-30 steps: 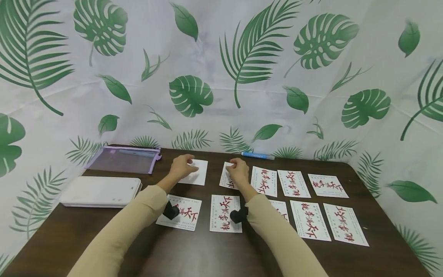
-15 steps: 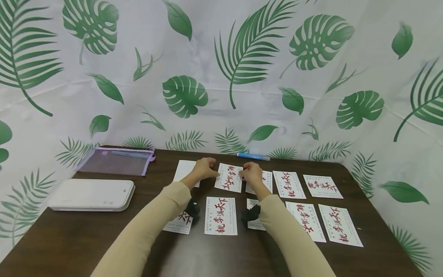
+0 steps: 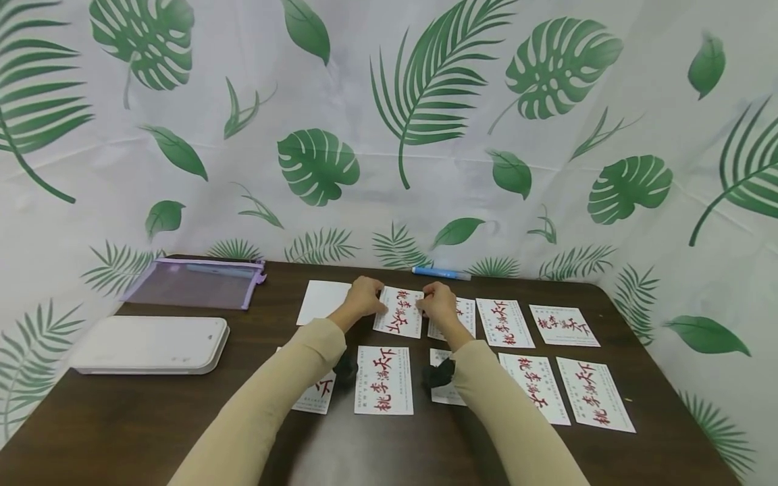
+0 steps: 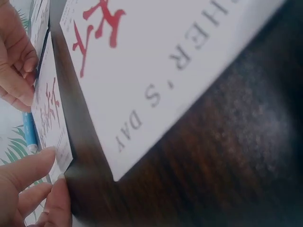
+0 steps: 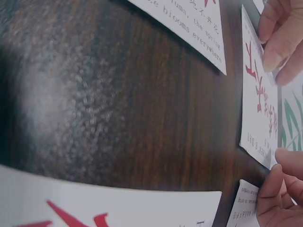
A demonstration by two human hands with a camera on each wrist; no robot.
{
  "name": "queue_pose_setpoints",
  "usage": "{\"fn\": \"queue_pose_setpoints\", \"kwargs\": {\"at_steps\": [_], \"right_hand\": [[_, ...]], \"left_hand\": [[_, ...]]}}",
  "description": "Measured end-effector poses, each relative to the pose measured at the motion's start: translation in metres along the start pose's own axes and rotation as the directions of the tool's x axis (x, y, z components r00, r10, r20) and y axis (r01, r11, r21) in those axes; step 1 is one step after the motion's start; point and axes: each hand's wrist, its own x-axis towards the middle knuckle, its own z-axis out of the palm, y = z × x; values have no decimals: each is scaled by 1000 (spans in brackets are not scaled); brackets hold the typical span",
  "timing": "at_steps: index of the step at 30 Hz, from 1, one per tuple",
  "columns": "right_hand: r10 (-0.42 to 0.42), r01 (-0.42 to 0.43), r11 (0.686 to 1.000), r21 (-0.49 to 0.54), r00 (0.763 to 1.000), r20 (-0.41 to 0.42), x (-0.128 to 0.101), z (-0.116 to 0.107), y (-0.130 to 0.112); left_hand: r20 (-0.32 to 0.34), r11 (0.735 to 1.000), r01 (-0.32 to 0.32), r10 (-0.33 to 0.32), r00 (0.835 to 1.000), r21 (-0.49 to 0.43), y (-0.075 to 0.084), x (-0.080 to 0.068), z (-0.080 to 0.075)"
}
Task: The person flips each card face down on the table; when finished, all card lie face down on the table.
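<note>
Dark wood-grain tabletop (image 3: 152, 418) is filling the scene, and a white curtain (image 3: 389, 135) printed with green leaves is hanging behind and to both sides. Both hands are working the far row: the left hand (image 3: 363, 297) is pinching the left edge of a printed card (image 3: 399, 312), and the right hand (image 3: 439, 304) is pinching its right edge, so the card is sitting between them, low over the tabletop; whether it is touching the wood, the views are not showing clearly. Counting now: nine cards with red characters are showing, four in the far row and five in the near row, two of those partly hidden under the sleeves. One blank white card (image 3: 323, 302) is lying just left of the left hand. One purple mesh pouch (image 3: 194, 283), one white case (image 3: 146, 344) and one blue pen (image 3: 440, 273) are lying around the edges.
</note>
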Motion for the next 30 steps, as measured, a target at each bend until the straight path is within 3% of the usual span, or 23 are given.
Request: {"fn": "queue_pose_setpoints", "kwargs": {"at_steps": [8, 11, 14, 17, 20, 23, 26, 30], "right_hand": [[-54, 57, 998, 40, 996, -77, 0, 1, -5], [-51, 64, 988, 141, 994, -94, 1, 2, -2], [-23, 46, 944, 326, 997, -74, 3, 3, 2], [-5, 22, 881, 473, 999, -37, 4, 3, 4], [-4, 7, 836, 549, 1000, -7, 3, 3, 3], [6, -26, 795, 606, 999, 35, 1, 3, 1], [5, -54, 768, 639, 997, 79, -2, 3, -2], [21, -82, 750, 656, 995, 100, -5, 4, -5]], "left_hand": [[-8, 1000, 14, -14, 1000, -25, -1, -4, -3], [-13, 999, 5, -5, 1000, -42, -2, -6, -3], [-26, 998, -12, 11, 1000, -68, -4, -10, -5], [-39, 985, -3, -4, 999, -171, -7, -13, -8], [-54, 934, 23, -45, 998, -356, -11, -15, -12], [-61, 838, 37, -83, 995, -544, -15, -17, -17], [-61, 763, 41, -105, 993, -646, -18, -20, -21], [-51, 725, 64, -135, 990, -686, -18, -24, -27]]}}
